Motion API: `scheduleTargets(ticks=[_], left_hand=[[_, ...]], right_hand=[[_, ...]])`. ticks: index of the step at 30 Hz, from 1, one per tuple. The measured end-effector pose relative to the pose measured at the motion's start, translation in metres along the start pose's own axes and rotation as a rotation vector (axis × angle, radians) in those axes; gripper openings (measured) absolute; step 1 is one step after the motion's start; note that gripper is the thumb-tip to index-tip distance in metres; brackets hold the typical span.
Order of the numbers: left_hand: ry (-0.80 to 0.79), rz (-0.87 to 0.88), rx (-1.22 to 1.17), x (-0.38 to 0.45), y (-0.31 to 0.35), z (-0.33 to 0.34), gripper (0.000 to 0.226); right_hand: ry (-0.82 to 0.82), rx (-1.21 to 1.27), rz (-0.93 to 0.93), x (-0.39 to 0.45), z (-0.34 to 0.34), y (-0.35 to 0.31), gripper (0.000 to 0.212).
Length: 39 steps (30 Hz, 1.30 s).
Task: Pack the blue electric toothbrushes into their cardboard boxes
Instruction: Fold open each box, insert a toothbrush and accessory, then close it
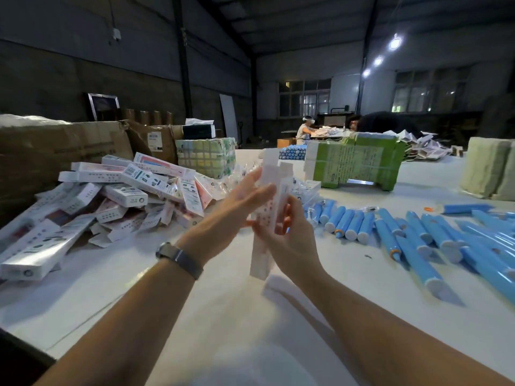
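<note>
While the right hand (pixel 289 232) grips a long white cardboard box (pixel 267 218) upright above the white table (pixel 223 316), the left hand's (pixel 237 201) straight fingers press its side. Blue cylindrical plastic toothbrushes (pixel 418 238), too many to count, lie right; a heap of printed boxes (pixel 111 196) left.

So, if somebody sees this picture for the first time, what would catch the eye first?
Probably the white cardboard box held upright between the left hand and right hand at the centre. Next, the blue toothbrushes spread over the table on the right, and the heap of packed boxes on the left.
</note>
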<state>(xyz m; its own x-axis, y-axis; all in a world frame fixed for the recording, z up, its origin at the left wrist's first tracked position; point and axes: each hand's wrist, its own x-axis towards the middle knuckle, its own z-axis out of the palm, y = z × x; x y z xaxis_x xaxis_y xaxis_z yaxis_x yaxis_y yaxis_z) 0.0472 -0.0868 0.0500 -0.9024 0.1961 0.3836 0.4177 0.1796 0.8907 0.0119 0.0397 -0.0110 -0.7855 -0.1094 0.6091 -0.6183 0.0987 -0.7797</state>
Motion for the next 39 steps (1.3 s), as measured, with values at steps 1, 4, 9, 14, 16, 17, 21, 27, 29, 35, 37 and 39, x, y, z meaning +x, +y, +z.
scheduleTargets(ticks=[1, 4, 9, 14, 16, 17, 21, 27, 29, 35, 37, 39], left_hand=[[-0.018, 0.002, -0.042, -0.002, -0.011, 0.008, 0.073], [0.072, 0.019, -0.238, -0.005, -0.029, 0.027, 0.054], [0.181, 0.073, -0.268, -0.011, -0.036, 0.032, 0.031], [0.195, 0.083, -0.181, -0.016, -0.037, 0.040, 0.031], [0.200, 0.080, -0.159, -0.017, -0.041, 0.044, 0.033], [0.206, 0.078, -0.150, -0.018, -0.042, 0.045, 0.036], [0.247, 0.082, -0.119, -0.016, -0.046, 0.047, 0.057], [0.112, 0.050, -0.070, -0.001, -0.041, 0.066, 0.067], [0.032, 0.033, -0.093, 0.003, -0.040, 0.068, 0.061], [0.025, 0.009, -0.181, -0.004, -0.050, 0.059, 0.071], [0.017, -0.001, -0.180, -0.009, -0.049, 0.058, 0.072], [0.021, -0.018, -0.230, -0.012, -0.046, 0.060, 0.074]], right_hand=[[-0.010, -0.031, -0.007, -0.001, -0.002, -0.001, 0.048], [-0.084, -0.134, -0.007, -0.002, -0.008, -0.003, 0.045], [-0.590, -0.148, 0.152, 0.025, -0.059, -0.017, 0.049], [-0.036, -0.888, 0.227, 0.054, -0.128, -0.003, 0.035], [0.000, -1.180, 0.419, 0.053, -0.152, 0.010, 0.033], [-0.056, -1.250, 0.500, 0.049, -0.159, 0.017, 0.034], [-0.162, -1.405, 0.541, 0.036, -0.166, 0.042, 0.025], [-0.122, -1.332, 0.548, 0.039, -0.166, 0.045, 0.030], [-0.054, -1.283, 0.553, 0.042, -0.167, 0.044, 0.035], [0.261, -1.046, 0.303, 0.058, -0.172, 0.019, 0.030], [0.357, -0.814, 0.170, 0.063, -0.165, 0.001, 0.028], [0.427, -0.453, 0.090, 0.067, -0.153, -0.021, 0.030]])
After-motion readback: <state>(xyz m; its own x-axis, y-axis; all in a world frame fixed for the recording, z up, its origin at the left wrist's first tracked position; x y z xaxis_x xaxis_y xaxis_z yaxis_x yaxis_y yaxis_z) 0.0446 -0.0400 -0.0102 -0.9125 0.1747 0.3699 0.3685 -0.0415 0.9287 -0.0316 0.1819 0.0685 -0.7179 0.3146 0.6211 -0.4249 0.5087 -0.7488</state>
